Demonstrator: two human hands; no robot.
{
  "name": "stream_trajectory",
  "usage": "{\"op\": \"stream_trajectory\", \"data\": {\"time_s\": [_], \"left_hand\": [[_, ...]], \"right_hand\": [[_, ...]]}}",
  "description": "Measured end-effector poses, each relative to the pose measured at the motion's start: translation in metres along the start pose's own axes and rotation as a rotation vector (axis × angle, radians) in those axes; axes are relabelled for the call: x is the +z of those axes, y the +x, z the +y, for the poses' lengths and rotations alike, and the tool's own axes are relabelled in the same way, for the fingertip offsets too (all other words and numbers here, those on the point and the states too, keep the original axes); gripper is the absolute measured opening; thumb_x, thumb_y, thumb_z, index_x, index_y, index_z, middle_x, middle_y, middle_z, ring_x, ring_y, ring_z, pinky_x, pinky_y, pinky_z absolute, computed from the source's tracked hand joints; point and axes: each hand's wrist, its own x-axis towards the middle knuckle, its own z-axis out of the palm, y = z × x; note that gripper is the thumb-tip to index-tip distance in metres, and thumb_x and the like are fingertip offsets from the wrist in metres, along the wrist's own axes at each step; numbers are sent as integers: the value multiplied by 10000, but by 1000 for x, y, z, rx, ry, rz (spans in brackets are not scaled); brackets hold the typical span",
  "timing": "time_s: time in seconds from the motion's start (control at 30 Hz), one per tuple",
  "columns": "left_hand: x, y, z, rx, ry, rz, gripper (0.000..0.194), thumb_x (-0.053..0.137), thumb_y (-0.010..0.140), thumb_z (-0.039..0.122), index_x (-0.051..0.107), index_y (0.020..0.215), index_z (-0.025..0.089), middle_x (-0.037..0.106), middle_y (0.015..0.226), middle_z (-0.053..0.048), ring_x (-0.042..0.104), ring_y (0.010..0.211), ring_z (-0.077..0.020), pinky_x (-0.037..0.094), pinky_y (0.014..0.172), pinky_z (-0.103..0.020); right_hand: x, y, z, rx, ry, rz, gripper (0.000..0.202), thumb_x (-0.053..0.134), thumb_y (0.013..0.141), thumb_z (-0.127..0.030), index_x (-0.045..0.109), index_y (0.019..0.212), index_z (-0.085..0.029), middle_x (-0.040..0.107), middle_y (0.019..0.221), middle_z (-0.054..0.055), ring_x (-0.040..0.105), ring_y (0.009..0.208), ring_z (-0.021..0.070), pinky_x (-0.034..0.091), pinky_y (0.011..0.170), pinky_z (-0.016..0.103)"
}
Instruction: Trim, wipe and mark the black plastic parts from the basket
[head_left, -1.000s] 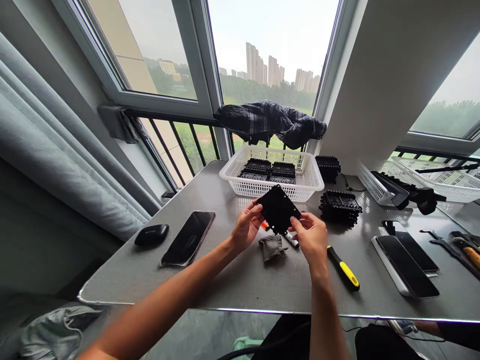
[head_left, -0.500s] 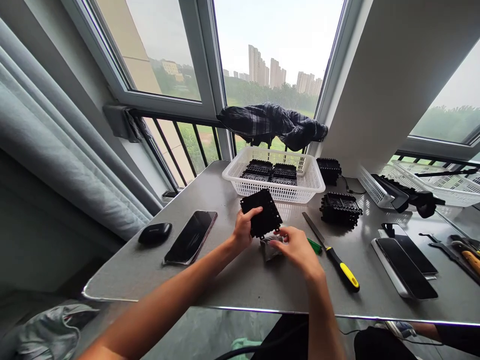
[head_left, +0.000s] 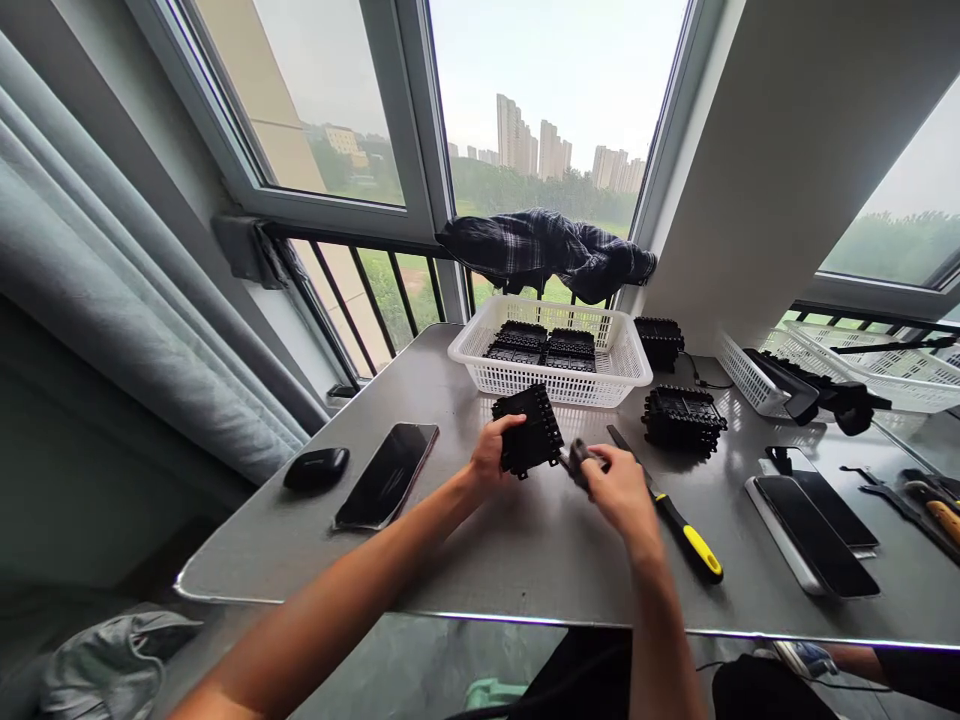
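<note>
My left hand (head_left: 491, 448) grips a black square plastic part (head_left: 529, 430) by its left side, thumb on its face, above the grey table. Small tabs line the part's edges. Close to its lower right corner, my right hand (head_left: 619, 485) is closed round a dark grey, blurred bundle (head_left: 581, 462) that looks like cloth. A thin tip shows between the bundle and the part. Just right of my right hand lies a file with a black and yellow handle (head_left: 690, 540). Behind the part, a white basket (head_left: 551, 382) holds several similar black parts (head_left: 517, 343).
Stacked black parts (head_left: 682, 420) stand right of the basket. A phone (head_left: 386, 475) and a black case (head_left: 317, 469) lie at the left. Farther right are more phones (head_left: 814, 535) and hand tools (head_left: 904, 505). A person's leg and shoe (head_left: 806, 655) show below the table's edge.
My right hand has picked the grey bundle up off the table and moved right with it. The held black part has turned slightly. The green object beside the file no longer shows.
</note>
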Motion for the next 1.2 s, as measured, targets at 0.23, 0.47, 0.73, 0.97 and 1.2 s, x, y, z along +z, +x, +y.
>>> {"op": "stream_trajectory", "data": {"time_s": [0.23, 0.47, 0.73, 0.97, 1.2], "left_hand": [[5, -8, -10, -76, 94, -94, 238, 690, 701, 333, 699, 824, 130, 738, 768, -116, 684, 629, -242, 552, 579, -346], [12, -15, -17, 122, 291, -34, 299, 737, 629, 340, 690, 839, 132, 711, 705, -72, 647, 600, -216, 519, 573, -316], [12, -13, -17, 170, 316, 51, 268, 728, 623, 355, 666, 759, 132, 670, 628, -37, 615, 561, -192, 505, 580, -308], [14, -18, -15, 15, 127, -109, 460, 630, 786, 517, 691, 997, 113, 737, 835, -102, 682, 718, -239, 550, 705, -355], [11, -16, -19, -167, -108, -384, 710, 315, 882, 695, 518, 1360, 211, 712, 1124, -122, 699, 940, -270, 511, 905, -435]], "right_hand": [[-13, 14, 12, 162, 665, -15, 443, 615, 657, -474, 684, 963, -161, 696, 726, 27, 630, 591, 177, 525, 502, 286], [8, 9, 3, 66, 574, -128, 518, 713, 657, -496, 679, 1036, -144, 707, 823, 53, 653, 709, 193, 522, 607, 277], [-3, 13, 12, -199, 306, 18, 370, 512, 854, -373, 699, 1098, -167, 700, 933, 62, 631, 855, 208, 500, 801, 323], [4, 5, -3, -361, -152, 60, 464, 461, 889, -203, 571, 1340, -226, 586, 964, 75, 601, 878, 195, 474, 851, 324], [-4, 9, 7, -390, -250, -76, 554, 439, 841, -101, 525, 1380, -197, 600, 1004, 77, 592, 885, 193, 475, 828, 313]]}}
